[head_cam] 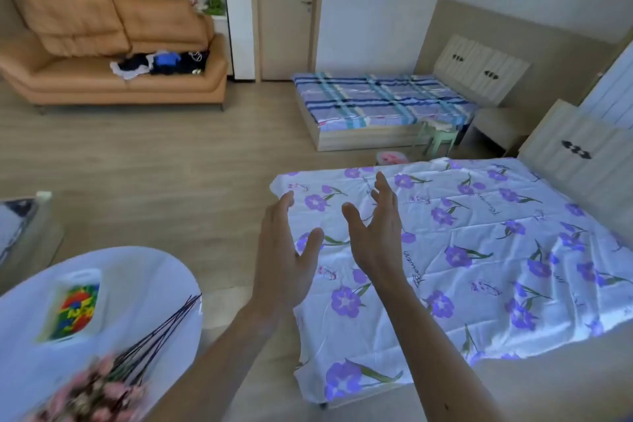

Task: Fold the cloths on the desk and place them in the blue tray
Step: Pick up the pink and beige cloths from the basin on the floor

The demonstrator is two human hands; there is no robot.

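Observation:
Both my hands are raised in front of me, palms facing each other, fingers spread, holding nothing. My left hand (pixel 284 250) is over the floor at the near-left corner of a bed; my right hand (pixel 376 229) hovers above its white sheet with purple flowers (pixel 479 250). No desk, loose cloth or blue tray shows in this view. A pile of dark, blue and white clothes (pixel 161 65) lies on the orange sofa (pixel 102 79) far to the left.
A round white table (pixel 144 284) at the lower left carries a white tray of coloured pieces (pixel 73 307) and pink flowers with long dark stems (pixel 102 384). A second bed with a blue plaid sheet (pixel 380 99) stands behind, a green stool (pixel 440 139) beside it. Wooden floor lies between.

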